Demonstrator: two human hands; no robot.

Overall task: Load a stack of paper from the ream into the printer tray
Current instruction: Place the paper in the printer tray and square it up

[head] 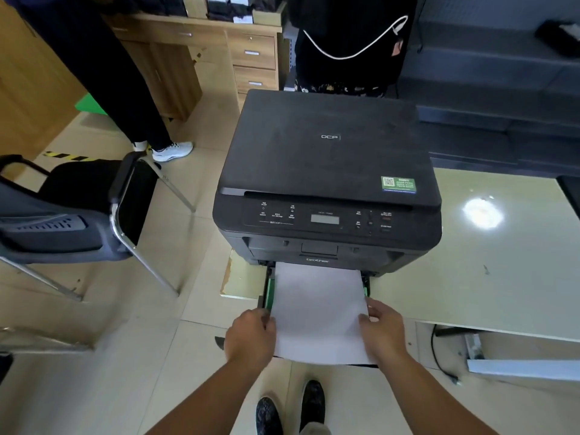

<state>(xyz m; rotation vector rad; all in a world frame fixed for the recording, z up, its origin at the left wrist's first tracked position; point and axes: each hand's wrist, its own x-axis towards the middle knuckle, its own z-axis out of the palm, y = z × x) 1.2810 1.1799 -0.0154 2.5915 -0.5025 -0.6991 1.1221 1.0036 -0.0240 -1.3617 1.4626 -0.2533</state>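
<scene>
A black printer (326,171) stands on the left end of a pale table (470,277). Its paper tray (266,290) is pulled out toward me, with green guides showing at both sides. A white stack of paper (318,312) lies over the tray, its far end under the printer's front. My left hand (251,335) grips the stack's left edge near the front. My right hand (384,329) grips its right edge, fingers on top. The ream is not in view.
A black office chair (78,208) stands on the tiled floor to the left. A person's legs (125,89) are behind it by a wooden desk (219,58), and another person stands behind the printer. A cable (439,356) hangs under the table. My shoes (288,406) are below the tray.
</scene>
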